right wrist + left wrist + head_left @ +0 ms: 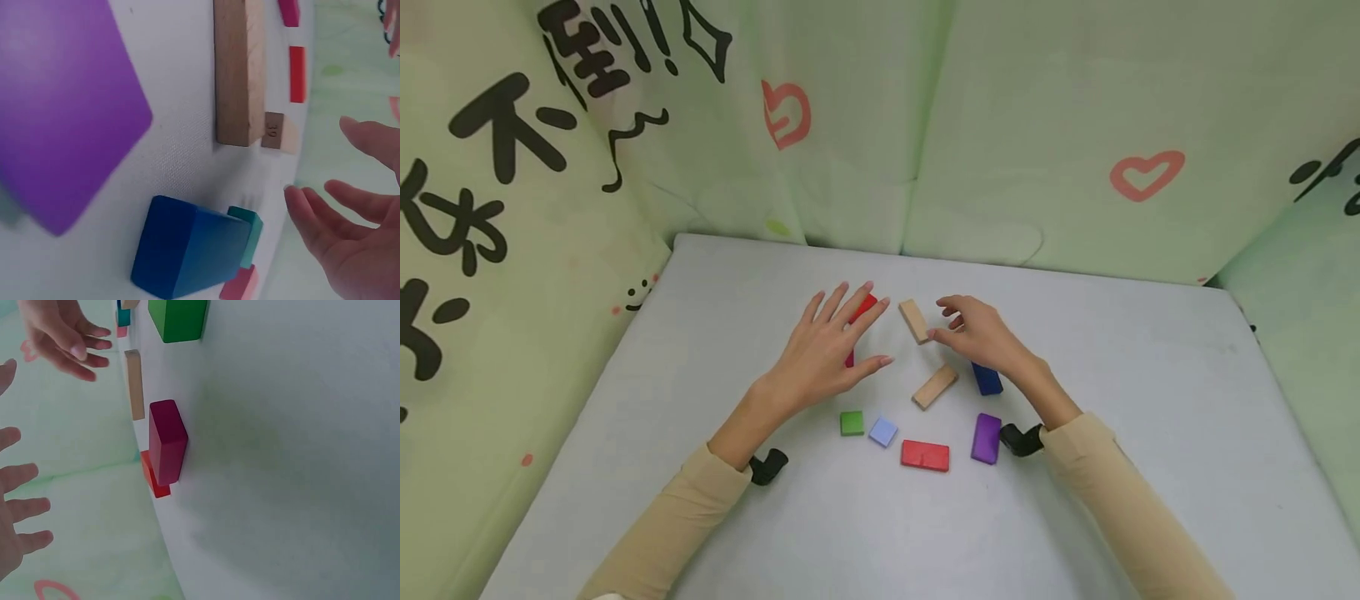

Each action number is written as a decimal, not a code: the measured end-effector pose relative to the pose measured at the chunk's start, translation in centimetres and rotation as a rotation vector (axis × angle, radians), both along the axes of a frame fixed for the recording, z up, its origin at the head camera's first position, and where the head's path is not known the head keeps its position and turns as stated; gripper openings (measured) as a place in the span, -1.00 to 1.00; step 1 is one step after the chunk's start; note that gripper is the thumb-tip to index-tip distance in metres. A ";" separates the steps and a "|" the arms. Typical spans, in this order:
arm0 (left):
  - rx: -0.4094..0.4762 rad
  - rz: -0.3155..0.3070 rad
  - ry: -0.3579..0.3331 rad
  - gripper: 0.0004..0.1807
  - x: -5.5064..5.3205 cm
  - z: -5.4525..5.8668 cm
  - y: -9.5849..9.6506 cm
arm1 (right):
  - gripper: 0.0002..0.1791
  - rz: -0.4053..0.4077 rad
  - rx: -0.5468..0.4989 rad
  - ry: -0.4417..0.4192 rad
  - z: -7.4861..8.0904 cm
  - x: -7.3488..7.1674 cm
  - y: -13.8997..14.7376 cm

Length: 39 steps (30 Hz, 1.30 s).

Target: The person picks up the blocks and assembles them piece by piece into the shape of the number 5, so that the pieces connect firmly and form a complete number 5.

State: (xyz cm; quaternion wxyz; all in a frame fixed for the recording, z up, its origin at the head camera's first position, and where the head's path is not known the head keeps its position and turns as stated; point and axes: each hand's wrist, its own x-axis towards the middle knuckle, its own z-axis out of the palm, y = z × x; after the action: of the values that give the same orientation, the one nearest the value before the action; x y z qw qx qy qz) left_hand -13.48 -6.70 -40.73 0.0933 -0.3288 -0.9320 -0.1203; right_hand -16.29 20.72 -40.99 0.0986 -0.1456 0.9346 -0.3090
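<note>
One purple block (69, 106), two red blocks (925, 456), two wooden blocks (936, 387); left hand (822, 348), right hand (979, 331) both released.

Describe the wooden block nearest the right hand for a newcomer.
On the white table, find the right hand. Just left of its fingers lies the unpainted wooden block, far end angled left; the other wooden block lies nearer the wearer, angled right.

On a table (1187, 417), a left hand (822, 354) hangs partly over two rectangular blocks (169, 444), a right hand (981, 335) partly over a third block (988, 381), one wooden block (913, 322) between the hands and another wooden block (936, 387) nearer; in front, from left, lie two square blocks (852, 423), then two oblong blocks (925, 456), a curtain (1015, 150) behind
</note>
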 end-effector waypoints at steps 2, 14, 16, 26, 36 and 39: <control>0.011 0.005 -0.015 -0.15 0.0 -0.2 -0.1 | -0.35 0.004 0.035 -0.025 -0.4 -1.0 -0.5; 0.062 0.001 -0.087 -0.17 -0.5 -0.7 -0.3 | -0.30 -0.040 0.110 -0.090 -1.7 -3.4 -2.3; 0.069 0.000 -0.089 -0.18 -0.7 -0.8 -0.2 | -0.29 -0.045 0.115 -0.093 -1.8 -3.5 -2.5; 0.103 -0.020 -0.133 -0.18 -1.5 -1.2 0.1 | -0.37 -0.059 0.152 -0.083 -2.2 -3.8 -3.2; 0.108 -0.026 -0.179 -0.17 -2.5 -1.6 0.1 | -0.52 -0.041 0.214 -0.020 -2.2 -3.8 -3.3; 0.109 -0.028 -0.192 -0.18 -2.9 -1.5 0.0 | -0.54 -0.030 0.225 -0.010 -2.2 -3.9 -3.2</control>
State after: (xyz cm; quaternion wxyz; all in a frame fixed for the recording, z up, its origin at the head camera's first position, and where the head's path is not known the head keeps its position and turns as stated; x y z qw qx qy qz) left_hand -16.34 -6.73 -42.28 0.0196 -0.3234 -0.9240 -0.2029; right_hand -20.18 17.50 -43.21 0.1144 -0.1181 0.9650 -0.2045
